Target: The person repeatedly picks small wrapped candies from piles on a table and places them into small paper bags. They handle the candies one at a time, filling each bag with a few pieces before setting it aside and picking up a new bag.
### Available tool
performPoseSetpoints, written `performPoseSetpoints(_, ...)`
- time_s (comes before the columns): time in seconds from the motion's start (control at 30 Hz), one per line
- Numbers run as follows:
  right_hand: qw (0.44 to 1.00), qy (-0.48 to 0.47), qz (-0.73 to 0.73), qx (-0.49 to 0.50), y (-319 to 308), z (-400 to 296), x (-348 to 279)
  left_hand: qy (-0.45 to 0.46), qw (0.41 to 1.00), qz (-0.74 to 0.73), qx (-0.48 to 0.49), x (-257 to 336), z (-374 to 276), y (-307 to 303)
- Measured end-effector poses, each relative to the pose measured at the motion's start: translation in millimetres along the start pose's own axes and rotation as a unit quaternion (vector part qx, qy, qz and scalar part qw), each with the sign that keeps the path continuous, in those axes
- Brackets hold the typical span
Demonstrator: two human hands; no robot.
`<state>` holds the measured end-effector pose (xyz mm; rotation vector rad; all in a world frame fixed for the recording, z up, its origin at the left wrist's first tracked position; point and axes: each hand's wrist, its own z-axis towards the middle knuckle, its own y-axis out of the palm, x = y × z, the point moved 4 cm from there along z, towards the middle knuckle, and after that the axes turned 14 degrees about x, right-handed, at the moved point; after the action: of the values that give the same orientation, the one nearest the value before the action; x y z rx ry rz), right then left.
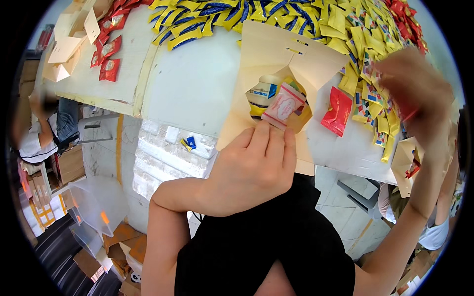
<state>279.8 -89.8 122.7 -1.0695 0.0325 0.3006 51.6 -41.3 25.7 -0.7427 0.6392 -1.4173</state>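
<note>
A cream paper box point(255, 55) with a raised slotted flap stands open before me. Inside its opening are a white jar with a blue label point(264, 88), yellow packets, and a pink-and-white packet point(284, 105) on top. My left hand point(255, 162) covers the box's near side, its bent fingertips at the packet's lower edge and its thumb hidden. Motion blurs my right hand point(416, 92), raised over the table's right side by the yellow packets. A red patch shows beneath it, too smeared to identify. One red packet point(336, 111) lies right of the box.
Yellow-and-blue packets point(207, 18) and patterned yellow packets point(370, 74) are heaped along the table. Red packets point(109, 55) and cream boxes point(64, 51) lie left; another box point(401, 162) is at right. Other people sit at both sides. Foam blocks point(166, 159) stand below the edge.
</note>
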Motion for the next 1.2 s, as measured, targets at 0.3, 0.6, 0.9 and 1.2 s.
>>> performPoseSetpoints(0.3,0.944,-0.164,-0.042,-0.284,124,32,-65,-0.06,0.998,0.016,-0.014,5,7,-1)
performPoseSetpoints(0.6,0.98,0.081,0.165,-0.074,81,34,-30,-0.069,0.997,0.015,-0.027,4,9,-1)
performPoseSetpoints(0.9,0.966,-0.002,-0.007,-0.257,98,53,-56,-0.024,1.0,0.013,-0.016,9,14,3)
performPoseSetpoints(1.2,0.982,-0.005,-0.058,-0.178,124,35,-60,-0.055,0.996,0.008,-0.077,11,15,0)
